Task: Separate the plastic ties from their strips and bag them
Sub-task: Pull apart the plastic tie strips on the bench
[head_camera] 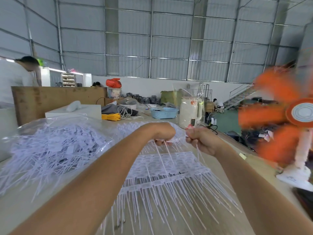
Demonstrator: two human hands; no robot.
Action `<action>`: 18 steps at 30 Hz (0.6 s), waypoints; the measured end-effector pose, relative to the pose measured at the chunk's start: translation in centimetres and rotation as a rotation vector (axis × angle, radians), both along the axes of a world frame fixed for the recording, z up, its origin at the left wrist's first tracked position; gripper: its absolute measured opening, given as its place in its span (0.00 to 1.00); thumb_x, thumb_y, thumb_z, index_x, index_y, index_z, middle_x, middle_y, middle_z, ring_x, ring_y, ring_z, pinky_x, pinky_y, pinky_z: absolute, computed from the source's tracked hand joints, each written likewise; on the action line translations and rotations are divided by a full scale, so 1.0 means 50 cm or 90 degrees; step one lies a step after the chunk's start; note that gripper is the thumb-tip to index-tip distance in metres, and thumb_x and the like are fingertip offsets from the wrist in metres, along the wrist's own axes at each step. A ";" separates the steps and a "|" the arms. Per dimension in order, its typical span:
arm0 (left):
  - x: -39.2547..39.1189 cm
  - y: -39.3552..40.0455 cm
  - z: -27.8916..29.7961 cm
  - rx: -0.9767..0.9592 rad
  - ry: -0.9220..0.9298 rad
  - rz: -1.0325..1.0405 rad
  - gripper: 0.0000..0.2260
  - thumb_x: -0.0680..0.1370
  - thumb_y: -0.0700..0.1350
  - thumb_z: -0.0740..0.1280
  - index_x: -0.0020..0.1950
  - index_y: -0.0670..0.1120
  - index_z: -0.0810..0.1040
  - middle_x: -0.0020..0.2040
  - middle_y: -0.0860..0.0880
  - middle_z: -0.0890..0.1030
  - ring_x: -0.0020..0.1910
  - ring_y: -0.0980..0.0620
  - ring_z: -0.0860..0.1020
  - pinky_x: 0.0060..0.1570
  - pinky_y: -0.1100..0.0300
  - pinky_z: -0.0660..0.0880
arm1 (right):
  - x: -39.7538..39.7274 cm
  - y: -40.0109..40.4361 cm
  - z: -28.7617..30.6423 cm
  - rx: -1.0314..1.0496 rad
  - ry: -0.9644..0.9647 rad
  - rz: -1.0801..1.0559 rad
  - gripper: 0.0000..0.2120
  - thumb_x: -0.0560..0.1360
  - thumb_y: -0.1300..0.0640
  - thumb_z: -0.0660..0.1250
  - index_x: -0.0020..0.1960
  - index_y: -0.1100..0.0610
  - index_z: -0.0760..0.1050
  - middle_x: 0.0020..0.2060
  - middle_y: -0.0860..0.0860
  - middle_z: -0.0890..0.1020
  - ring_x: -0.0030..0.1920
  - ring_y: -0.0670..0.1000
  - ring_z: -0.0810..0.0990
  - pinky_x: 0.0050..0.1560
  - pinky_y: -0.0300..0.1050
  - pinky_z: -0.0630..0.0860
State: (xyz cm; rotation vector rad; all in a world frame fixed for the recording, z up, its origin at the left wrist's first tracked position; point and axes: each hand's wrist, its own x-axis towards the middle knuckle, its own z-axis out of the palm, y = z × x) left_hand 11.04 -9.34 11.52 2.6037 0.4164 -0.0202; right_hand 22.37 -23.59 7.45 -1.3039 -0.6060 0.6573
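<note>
White plastic tie strips (pixel 171 168) are spread flat on the table, tails fanned toward the camera. Loose ties (pixel 55 150) are heaped in a clear bag (pixel 42 123) at left.

The orange fan (pixel 288 116) at the right is motion-blurred and cut off by the right frame edge; blade outlines cannot be resolved. The left hand (pixel 162 134) curls downward, so its fingertips and the exact grip on the ties (pixel 165 150) are hidden. The far ends of the strips (pixel 169 167) are covered by both hands. The clear bag (pixel 55 143) runs past the left edge. The person (pixel 15 78) at the far left is cropped and blurred.
</note>
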 end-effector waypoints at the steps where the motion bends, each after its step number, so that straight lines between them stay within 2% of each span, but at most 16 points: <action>1: 0.005 -0.011 0.000 0.013 -0.005 -0.009 0.08 0.74 0.34 0.56 0.39 0.41 0.72 0.39 0.43 0.73 0.29 0.51 0.67 0.31 0.60 0.63 | -0.009 0.002 0.001 -0.002 -0.008 0.015 0.05 0.78 0.67 0.59 0.43 0.63 0.70 0.33 0.56 0.74 0.33 0.47 0.73 0.21 0.30 0.69; 2: 0.009 -0.020 -0.001 0.029 -0.004 -0.015 0.08 0.74 0.34 0.56 0.38 0.41 0.71 0.39 0.43 0.72 0.31 0.50 0.68 0.32 0.60 0.63 | -0.017 0.005 0.000 -0.015 -0.035 0.027 0.06 0.77 0.67 0.60 0.42 0.63 0.71 0.34 0.55 0.74 0.34 0.48 0.75 0.23 0.31 0.72; 4: 0.018 -0.028 -0.008 0.064 0.016 -0.027 0.07 0.74 0.33 0.57 0.38 0.41 0.70 0.40 0.41 0.73 0.33 0.48 0.70 0.34 0.58 0.64 | -0.030 0.009 -0.005 -0.072 -0.114 0.037 0.08 0.77 0.67 0.62 0.39 0.62 0.72 0.35 0.54 0.76 0.37 0.50 0.77 0.33 0.38 0.78; 6: 0.022 -0.031 -0.015 0.080 0.029 -0.039 0.07 0.75 0.32 0.58 0.39 0.40 0.72 0.39 0.41 0.75 0.31 0.48 0.70 0.32 0.59 0.64 | -0.032 0.008 -0.012 -0.125 -0.157 0.044 0.08 0.77 0.64 0.63 0.39 0.61 0.73 0.39 0.56 0.78 0.42 0.54 0.80 0.43 0.48 0.80; 7: 0.021 -0.032 -0.017 0.078 0.022 -0.042 0.07 0.75 0.32 0.58 0.39 0.39 0.72 0.36 0.42 0.75 0.30 0.49 0.69 0.31 0.60 0.64 | -0.031 0.008 -0.015 -0.136 -0.159 0.051 0.08 0.77 0.64 0.63 0.39 0.62 0.73 0.42 0.58 0.80 0.45 0.57 0.81 0.44 0.51 0.80; 8: 0.022 -0.034 -0.019 0.078 0.011 -0.043 0.07 0.75 0.32 0.59 0.38 0.39 0.72 0.34 0.43 0.74 0.30 0.50 0.69 0.30 0.61 0.63 | -0.028 0.009 -0.017 -0.132 -0.152 0.056 0.08 0.78 0.64 0.63 0.40 0.62 0.73 0.43 0.59 0.81 0.48 0.59 0.82 0.43 0.51 0.80; 10: 0.025 -0.037 -0.023 0.085 -0.024 -0.041 0.06 0.74 0.33 0.61 0.38 0.39 0.73 0.32 0.44 0.73 0.31 0.49 0.70 0.31 0.61 0.65 | -0.023 0.015 -0.022 -0.116 -0.153 0.047 0.06 0.77 0.65 0.63 0.42 0.62 0.73 0.43 0.60 0.82 0.46 0.58 0.84 0.40 0.48 0.81; 12: 0.031 -0.035 -0.031 0.074 -0.066 -0.030 0.03 0.75 0.36 0.64 0.47 0.38 0.76 0.37 0.44 0.75 0.34 0.49 0.74 0.34 0.60 0.70 | -0.017 0.024 -0.028 -0.107 -0.184 0.018 0.03 0.77 0.66 0.63 0.44 0.62 0.72 0.41 0.59 0.81 0.39 0.56 0.84 0.37 0.46 0.81; 13: 0.035 -0.029 -0.037 0.063 -0.085 -0.021 0.05 0.76 0.38 0.66 0.51 0.39 0.76 0.41 0.44 0.77 0.37 0.49 0.77 0.38 0.59 0.73 | -0.012 0.028 -0.030 -0.100 -0.193 0.004 0.03 0.77 0.67 0.63 0.45 0.62 0.73 0.40 0.58 0.80 0.36 0.54 0.83 0.37 0.45 0.81; 15: 0.039 -0.009 -0.053 0.051 -0.104 -0.004 0.06 0.77 0.43 0.67 0.47 0.41 0.75 0.41 0.44 0.77 0.43 0.48 0.79 0.43 0.57 0.73 | 0.000 0.036 -0.030 -0.081 -0.199 -0.012 0.03 0.76 0.68 0.63 0.47 0.62 0.74 0.41 0.58 0.79 0.33 0.51 0.81 0.37 0.43 0.81; 16: 0.041 0.004 -0.062 0.043 -0.105 0.002 0.08 0.78 0.45 0.67 0.43 0.41 0.75 0.40 0.43 0.78 0.42 0.48 0.78 0.43 0.58 0.71 | 0.005 0.039 -0.030 -0.076 -0.203 -0.011 0.03 0.76 0.68 0.63 0.46 0.63 0.76 0.40 0.58 0.79 0.32 0.50 0.81 0.36 0.42 0.80; 18: 0.045 0.028 -0.080 0.021 -0.102 0.004 0.12 0.79 0.47 0.66 0.38 0.42 0.76 0.42 0.40 0.82 0.35 0.53 0.75 0.38 0.61 0.69 | 0.011 0.048 -0.034 -0.089 -0.225 0.005 0.02 0.74 0.70 0.65 0.45 0.67 0.77 0.38 0.59 0.79 0.31 0.49 0.80 0.37 0.42 0.81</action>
